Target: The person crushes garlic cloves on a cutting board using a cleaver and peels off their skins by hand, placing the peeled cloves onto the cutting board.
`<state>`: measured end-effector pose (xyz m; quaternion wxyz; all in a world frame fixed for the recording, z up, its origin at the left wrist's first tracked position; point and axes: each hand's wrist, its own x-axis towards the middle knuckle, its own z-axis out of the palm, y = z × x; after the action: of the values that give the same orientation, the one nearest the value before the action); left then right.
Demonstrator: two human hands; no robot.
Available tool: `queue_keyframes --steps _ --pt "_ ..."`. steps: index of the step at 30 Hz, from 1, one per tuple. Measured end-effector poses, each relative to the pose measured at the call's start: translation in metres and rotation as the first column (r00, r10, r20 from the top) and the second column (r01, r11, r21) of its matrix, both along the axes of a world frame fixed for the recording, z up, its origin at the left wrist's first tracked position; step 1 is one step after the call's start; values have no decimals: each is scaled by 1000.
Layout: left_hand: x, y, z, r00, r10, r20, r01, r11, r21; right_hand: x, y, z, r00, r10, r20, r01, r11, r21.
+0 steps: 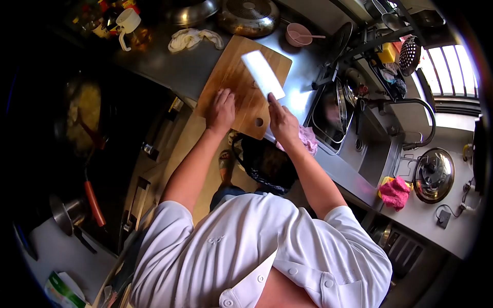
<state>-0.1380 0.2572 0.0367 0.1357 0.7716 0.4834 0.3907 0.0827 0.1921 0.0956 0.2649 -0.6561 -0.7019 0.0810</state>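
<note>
A wooden cutting board (221, 72) with a round hole near its lower corner lies on the metal counter. My right hand (281, 121) is closed on the handle of a cleaver, whose wide bright blade (262, 73) points up and left over the board. On the board's left part rests my left hand (221, 109), its fingers bent down against the wood; whether anything is under them cannot be made out. A small pale spot shows on the board beside the blade's left edge. Right of my right hand is a pink cloth (308, 139).
A wok (82, 115) with yellowish food and a red-handled utensil stands at the left. A pink bowl (299, 35), a white cloth (192, 40) and pans (249, 16) are behind the board. A sink (367, 149) lies right; a black-lined bin (267, 164) is below.
</note>
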Motion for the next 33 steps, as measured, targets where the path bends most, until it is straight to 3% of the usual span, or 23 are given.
queue_keyframes --steps 3,5,7,10,13,15,17,23,27,30,33 --pt "-2 -2 -1 1000 3 3 -3 1000 -10 -9 0 16 995 -63 -73 67 996 52" --pt "1 -1 -2 1000 19 -15 -19 1000 1 -8 -11 -2 994 -39 104 49 994 -93" --pt "-1 -8 -7 999 10 -41 -11 1000 -8 -5 -18 -28 993 -16 118 34 988 -149" --pt "-2 -5 -5 1000 15 -26 -16 1000 -20 -7 -10 -1 993 -34 114 63 963 -262" --pt "1 2 -12 999 12 -36 -13 1000 -23 7 13 2 996 -22 -90 10 991 -131" --pt "7 3 -9 1000 -15 4 15 999 -52 11 40 17 995 -88 -50 79 985 -156" --pt "17 9 3 992 -61 108 71 993 -90 29 70 4 998 -33 48 38 992 -117" --pt "26 20 -12 987 -40 157 57 993 -107 53 102 -19 973 76 218 -43 987 -155" --pt "30 18 2 1000 -7 -14 8 999 34 56 93 -24 974 39 224 -31 999 -38" --pt "46 24 30 984 19 -176 -12 999 36 56 87 -19 959 20 282 -83 973 215" --pt "63 40 28 978 -13 -206 10 1000 -16 36 77 -17 995 85 50 -94 974 207"
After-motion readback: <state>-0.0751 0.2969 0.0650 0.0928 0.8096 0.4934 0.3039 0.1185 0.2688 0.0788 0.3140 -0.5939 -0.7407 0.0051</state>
